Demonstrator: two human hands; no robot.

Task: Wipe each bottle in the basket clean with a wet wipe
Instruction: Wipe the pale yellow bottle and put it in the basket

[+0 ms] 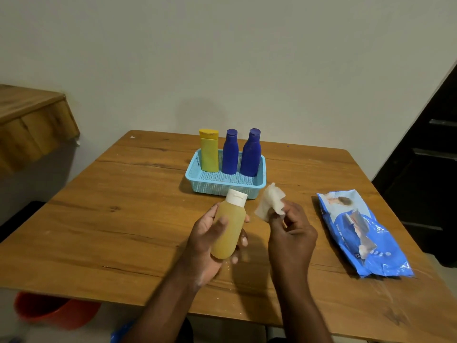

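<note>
The left hand (210, 240) holds an amber bottle (230, 233) with a white cap, its fingers (243, 240) curled round the body, thumb across the front. Just right of it, the right hand (291, 233) pinches a crumpled wet wipe (269, 203) between thumb and fingers, the wipe apart from the bottle. Beyond both hands a light blue basket (197, 175) on the worktop (123, 206) holds a yellow bottle (209, 154) and two blue bottles (230, 154) upright. Right of the right hand lies a blue wipes pack (380, 243); its print is too small to read.
</note>
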